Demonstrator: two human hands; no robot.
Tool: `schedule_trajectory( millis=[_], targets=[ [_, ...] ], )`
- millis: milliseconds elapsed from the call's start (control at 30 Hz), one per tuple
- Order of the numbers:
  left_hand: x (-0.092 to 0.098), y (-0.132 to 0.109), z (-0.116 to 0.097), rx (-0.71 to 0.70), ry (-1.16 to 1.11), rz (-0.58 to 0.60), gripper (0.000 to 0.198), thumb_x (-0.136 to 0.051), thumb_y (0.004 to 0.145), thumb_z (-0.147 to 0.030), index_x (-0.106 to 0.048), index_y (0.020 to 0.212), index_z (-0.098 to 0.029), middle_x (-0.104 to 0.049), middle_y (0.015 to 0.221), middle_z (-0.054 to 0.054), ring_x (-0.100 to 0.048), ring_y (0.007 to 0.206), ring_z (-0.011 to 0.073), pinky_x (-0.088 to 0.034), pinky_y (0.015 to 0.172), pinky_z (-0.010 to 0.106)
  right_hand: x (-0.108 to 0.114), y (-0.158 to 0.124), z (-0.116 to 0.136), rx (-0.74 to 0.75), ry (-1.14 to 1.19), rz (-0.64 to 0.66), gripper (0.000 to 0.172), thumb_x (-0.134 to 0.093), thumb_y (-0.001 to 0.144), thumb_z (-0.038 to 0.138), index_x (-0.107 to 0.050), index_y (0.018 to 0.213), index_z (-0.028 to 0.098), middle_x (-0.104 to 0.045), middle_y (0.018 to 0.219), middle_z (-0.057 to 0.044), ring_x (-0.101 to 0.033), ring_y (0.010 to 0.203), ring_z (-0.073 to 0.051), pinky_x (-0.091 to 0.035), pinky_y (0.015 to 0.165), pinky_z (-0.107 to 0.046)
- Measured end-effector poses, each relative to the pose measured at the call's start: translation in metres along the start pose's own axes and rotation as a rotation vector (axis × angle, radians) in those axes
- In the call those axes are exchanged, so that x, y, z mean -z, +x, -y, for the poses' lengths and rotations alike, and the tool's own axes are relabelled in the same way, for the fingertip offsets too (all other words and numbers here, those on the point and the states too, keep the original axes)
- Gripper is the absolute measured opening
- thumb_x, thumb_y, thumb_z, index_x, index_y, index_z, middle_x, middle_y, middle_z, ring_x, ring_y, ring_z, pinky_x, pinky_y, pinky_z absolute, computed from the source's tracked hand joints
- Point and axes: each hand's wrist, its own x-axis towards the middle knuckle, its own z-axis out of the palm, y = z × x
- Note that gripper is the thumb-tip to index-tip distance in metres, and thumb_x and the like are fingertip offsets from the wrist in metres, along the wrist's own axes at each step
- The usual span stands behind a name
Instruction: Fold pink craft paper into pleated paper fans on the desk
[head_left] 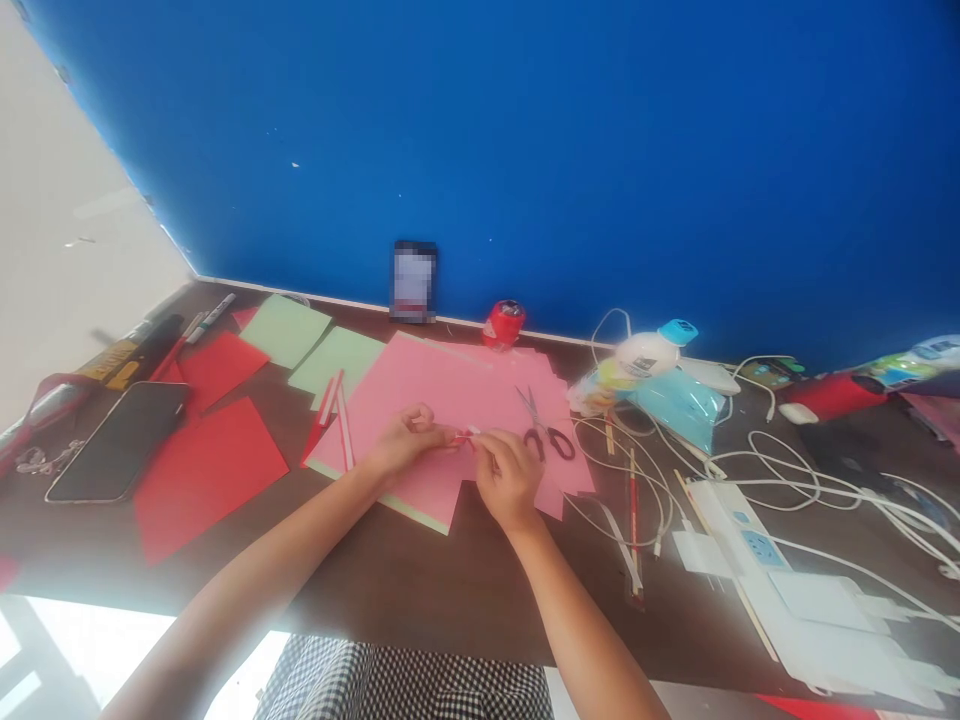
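Observation:
My left hand and my right hand meet over the pink paper, fingertips pinched together on a small red and white strip of paper. The strip is tiny, and its exact shape is partly covered by my fingers. Beside my right hand lie scissors with dark handles, their blades spread slightly. To the left of my left hand, red and white paper strips rest on the sheets. A green sheet peeks out from beneath the pink one.
On the left are red sheets, green sheets and a dark phone. Another phone leans on the blue wall behind a red container. Rightward stand a white bottle, tangled cables and a power strip.

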Motion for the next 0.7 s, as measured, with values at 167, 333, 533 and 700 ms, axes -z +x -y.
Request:
schedule_trajectory(
  millis=[167,333,533,700],
  targets=[
    [-0.001,0.001,0.002,-0.002,0.014,0.011,0.045,-0.077,0.060,-0.021,-0.032,0.062,-0.019,-0.072,0.077,0.004,-0.068,0.076,0.0189,-0.051,0.082,0.038,-0.003,0.001,0.004,-0.085,0.102,-0.019,0.015,-0.050,0.082,0.008,-0.059,0.083,0.020,-0.064,0.075,-0.003,-0.061,0.071,-0.013,-0.047,0.062,-0.023],
    [0.004,0.003,0.003,0.004,-0.021,-0.009,0.046,-0.077,0.058,-0.019,-0.031,0.059,-0.018,-0.071,0.076,0.005,-0.067,0.081,0.0202,-0.052,0.082,0.038,0.003,0.006,0.001,-0.183,0.131,-0.063,0.012,-0.050,0.083,0.011,-0.058,0.080,0.020,-0.062,0.074,-0.003,-0.060,0.071,-0.014,-0.048,0.066,-0.027],
    [0.020,0.009,-0.003,-0.004,-0.080,-0.167,0.037,-0.079,0.056,-0.020,-0.042,0.061,-0.016,-0.071,0.080,0.007,-0.067,0.084,0.0191,-0.047,0.090,0.038,0.014,0.010,-0.014,-0.363,0.151,-0.247,0.006,-0.051,0.084,0.017,-0.055,0.080,0.018,-0.059,0.078,-0.004,-0.059,0.078,-0.017,-0.049,0.071,-0.033],
    [0.017,0.008,-0.007,-0.024,-0.052,-0.090,0.027,-0.076,0.063,-0.023,-0.053,0.074,-0.015,-0.070,0.085,0.007,-0.064,0.093,0.0209,-0.040,0.098,0.041,0.010,0.008,-0.009,-0.357,0.169,-0.130,0.007,-0.052,0.084,0.021,-0.057,0.080,0.018,-0.060,0.075,-0.004,-0.058,0.075,-0.016,-0.048,0.069,-0.032]
  ],
)
